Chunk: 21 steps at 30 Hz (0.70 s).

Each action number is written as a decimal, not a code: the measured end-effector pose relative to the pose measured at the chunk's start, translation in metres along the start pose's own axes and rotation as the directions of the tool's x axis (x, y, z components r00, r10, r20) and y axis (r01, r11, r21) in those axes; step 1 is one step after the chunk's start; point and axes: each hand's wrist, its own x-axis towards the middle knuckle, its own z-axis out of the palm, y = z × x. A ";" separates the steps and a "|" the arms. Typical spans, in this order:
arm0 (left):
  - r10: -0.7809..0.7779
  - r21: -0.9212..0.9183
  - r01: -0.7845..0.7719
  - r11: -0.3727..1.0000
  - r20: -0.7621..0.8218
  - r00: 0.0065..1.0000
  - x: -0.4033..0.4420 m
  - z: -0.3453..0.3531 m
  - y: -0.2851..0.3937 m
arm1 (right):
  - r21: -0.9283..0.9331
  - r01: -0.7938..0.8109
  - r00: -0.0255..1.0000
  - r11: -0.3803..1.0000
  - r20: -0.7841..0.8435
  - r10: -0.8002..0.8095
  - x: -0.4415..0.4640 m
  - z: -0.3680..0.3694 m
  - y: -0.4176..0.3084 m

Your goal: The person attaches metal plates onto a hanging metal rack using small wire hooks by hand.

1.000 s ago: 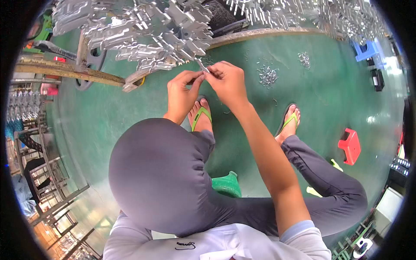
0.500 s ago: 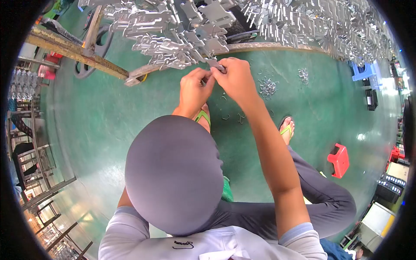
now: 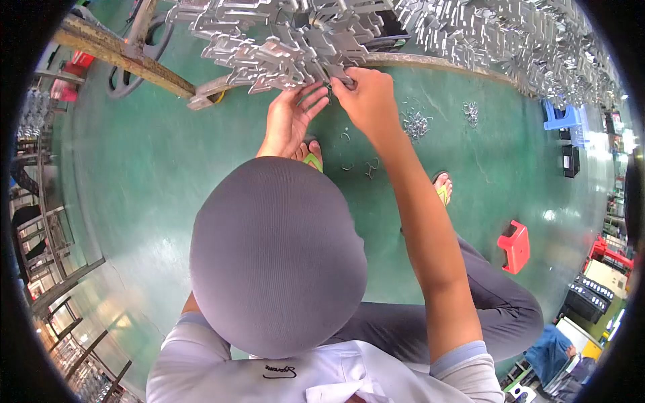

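Note:
My right hand (image 3: 368, 96) pinches a small flat metal bracket (image 3: 340, 75) between thumb and fingers, at the lower edge of a dense cluster of hanging silver brackets (image 3: 269, 50). Just to its left is my left hand (image 3: 287, 124), palm partly turned up, its fingers stretched out and apart below the cluster. Nothing shows in that hand, though its fingertips are close to the lowest brackets. How the pinched bracket meets the others is too crowded to make out.
A rusty metal frame (image 3: 124, 57) runs behind the brackets. More hanging metal parts (image 3: 497, 47) fill the upper right. Small metal hooks (image 3: 416, 125) lie scattered on the green floor. A red stool (image 3: 515, 247) stands at right, a blue stool (image 3: 563, 117) farther up.
Both hands have moved up toward the hanging brackets. My left hand's fingers have gone from curled to spread. My right hand keeps its pinch on the bracket, now against the cluster.

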 end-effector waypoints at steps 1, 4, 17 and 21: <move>0.006 -0.015 -0.006 1.000 0.018 1.000 0.002 -0.001 0.000 | 0.014 -0.004 1.000 1.000 0.005 0.004 0.000 0.002 0.000; 0.016 -0.052 -0.015 0.999 0.023 1.000 0.003 -0.004 -0.003 | 0.097 0.005 1.000 0.995 -0.029 -0.003 -0.002 0.016 0.008; 0.034 -0.146 -0.046 0.988 -0.083 0.996 0.007 -0.017 -0.008 | 0.254 -0.017 0.999 0.967 -0.044 0.029 -0.014 0.025 0.005; 0.059 -0.120 -0.064 0.991 -0.050 0.997 0.008 -0.023 -0.009 | 0.322 -0.028 0.998 0.946 -0.046 0.045 -0.017 0.027 0.005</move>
